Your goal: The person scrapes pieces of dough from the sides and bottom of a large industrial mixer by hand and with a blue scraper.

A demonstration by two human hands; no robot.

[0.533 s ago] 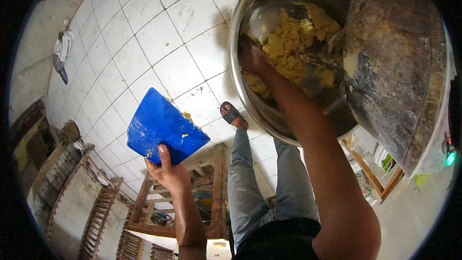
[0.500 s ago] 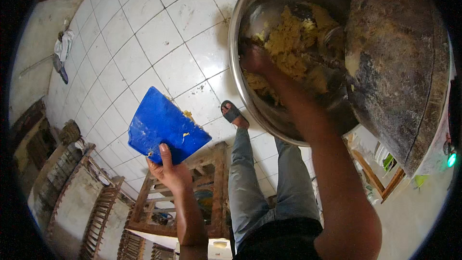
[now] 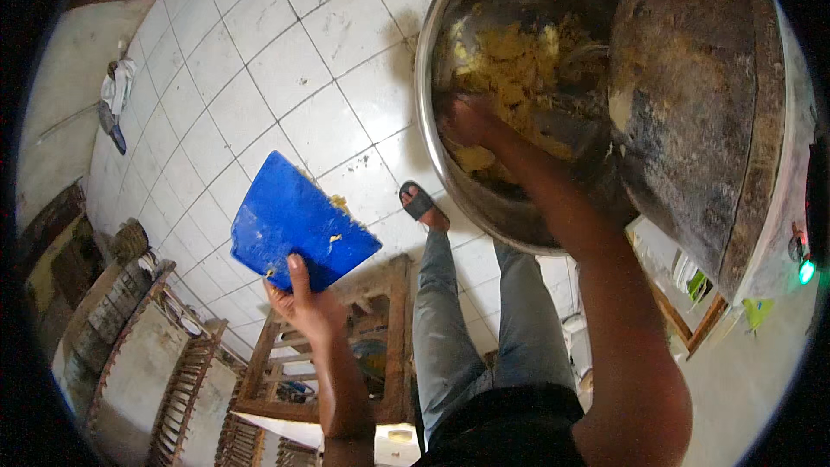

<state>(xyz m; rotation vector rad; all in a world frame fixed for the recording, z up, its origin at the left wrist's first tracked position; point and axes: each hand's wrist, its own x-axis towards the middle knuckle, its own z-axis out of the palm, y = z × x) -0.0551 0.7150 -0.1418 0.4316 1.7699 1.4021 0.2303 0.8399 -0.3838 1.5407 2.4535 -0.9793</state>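
My left hand (image 3: 307, 307) grips a blue plastic scraper (image 3: 298, 229) by its lower corner, thumb on top. Crumbs of yellow dough cling to the scraper's right edge. My right hand (image 3: 467, 118) reaches inside a large steel mixing bowl (image 3: 426, 104), close to its left inner wall. Shadow and blur hide the fingers of that hand. Crumbly yellow-brown dough (image 3: 510, 56) lies in the bowl beside it. The worn, flour-stained head of a mixer (image 3: 692, 104) hangs over the bowl's right side.
White floor tiles (image 3: 320, 60) spread to the left of the bowl. Below the scraper stands a slatted wooden cabinet (image 3: 393, 337). Wooden racks (image 3: 186, 380) line the lower left. A green light (image 3: 807, 272) glows at the right edge.
My right hand has shifted slightly right and down inside the bowl. The dough looks blurred and lies differently there. My left hand and the scraper have barely moved.
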